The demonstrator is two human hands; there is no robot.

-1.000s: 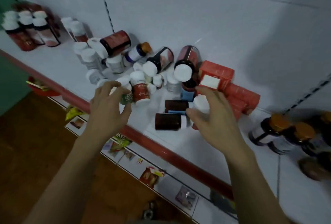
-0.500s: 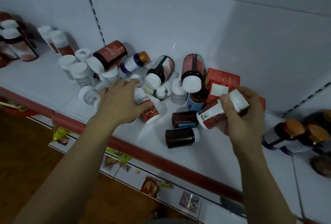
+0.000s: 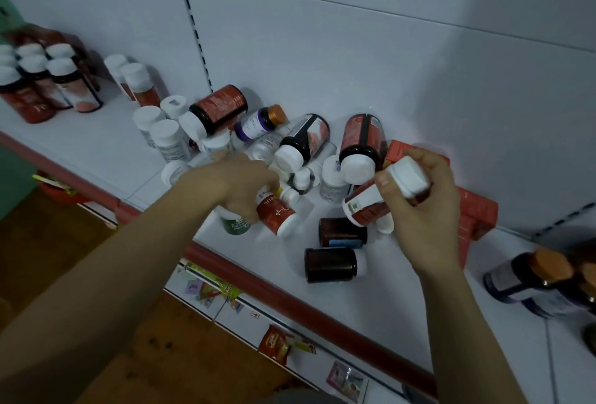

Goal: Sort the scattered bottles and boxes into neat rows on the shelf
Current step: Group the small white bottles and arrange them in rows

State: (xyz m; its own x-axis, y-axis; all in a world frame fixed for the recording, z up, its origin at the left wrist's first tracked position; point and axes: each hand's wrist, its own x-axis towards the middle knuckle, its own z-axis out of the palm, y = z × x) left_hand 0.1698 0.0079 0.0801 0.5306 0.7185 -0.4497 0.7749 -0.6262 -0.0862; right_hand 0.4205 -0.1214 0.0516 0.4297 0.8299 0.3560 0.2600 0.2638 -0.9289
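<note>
1. Head view, and my left hand grips a red-label bottle well left of the red boxes. My right hand clasps a white-capped bottle, tilted, right at the boxes' left end.
2. To do this well, I'd say: turn each bottle cap-up, carry it clear of the heap, and stand it by the upright row far left of the boxes, without knocking the dark brown bottles lying nearer the boxes.
3. White shelf with a red front rail; pale back panel behind the boxes; wooden floor below.
</note>
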